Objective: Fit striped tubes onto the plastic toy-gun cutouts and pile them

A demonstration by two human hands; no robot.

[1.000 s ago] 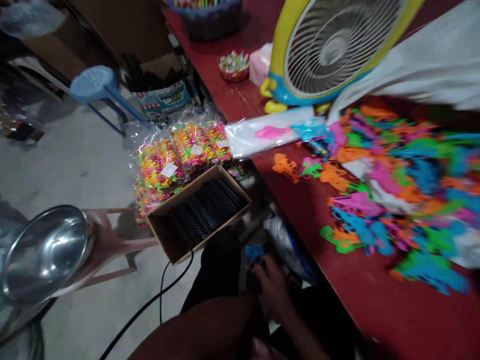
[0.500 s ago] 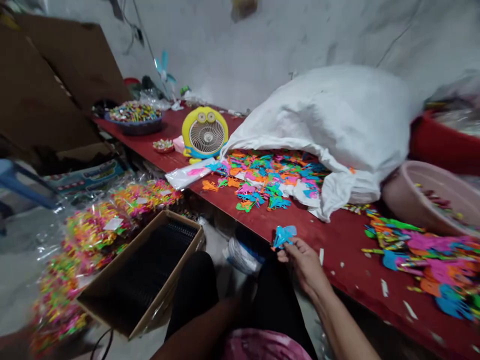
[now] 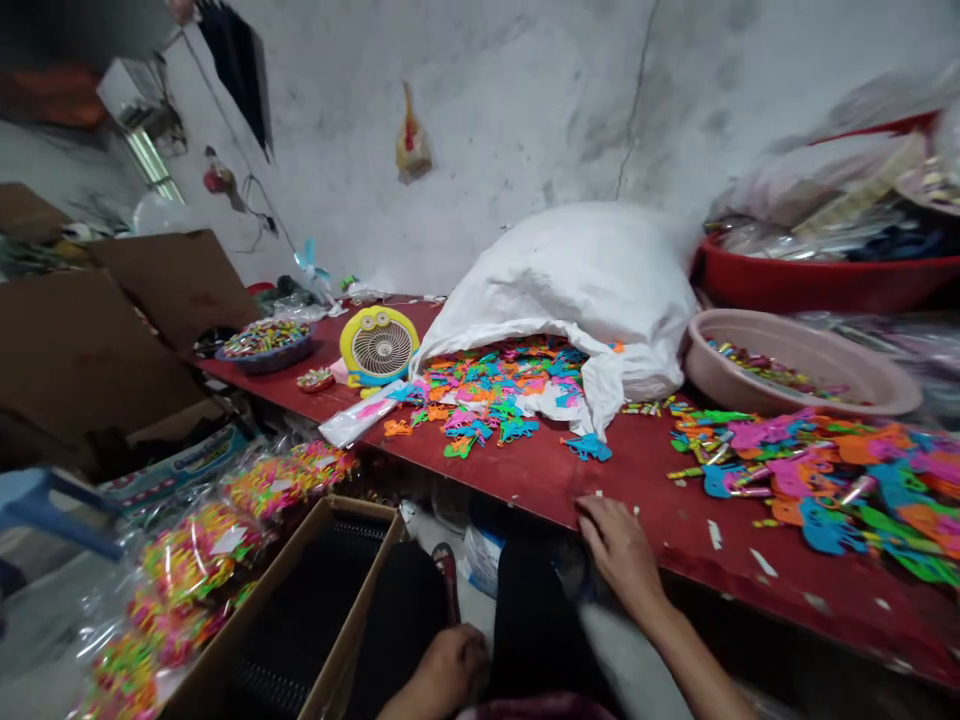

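Head view: the left hand point(image 3: 452, 665) is lying curled, grip unclear; the right hand point(image 3: 616, 545) is resting released on the red table point(image 3: 645, 475), a blue piece point(image 3: 587, 447) lying at that hand's eleven o'clock, a white sack point(image 3: 562, 275) at twelve before the wall point(image 3: 495, 120).

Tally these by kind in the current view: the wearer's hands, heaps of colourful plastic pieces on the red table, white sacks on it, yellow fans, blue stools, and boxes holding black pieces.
Hands: 2 (left hand, right hand)
Heaps: 2 (by the sack, farther right)
White sacks: 1
Yellow fans: 1
Blue stools: 1
Boxes: 1
Total: 8
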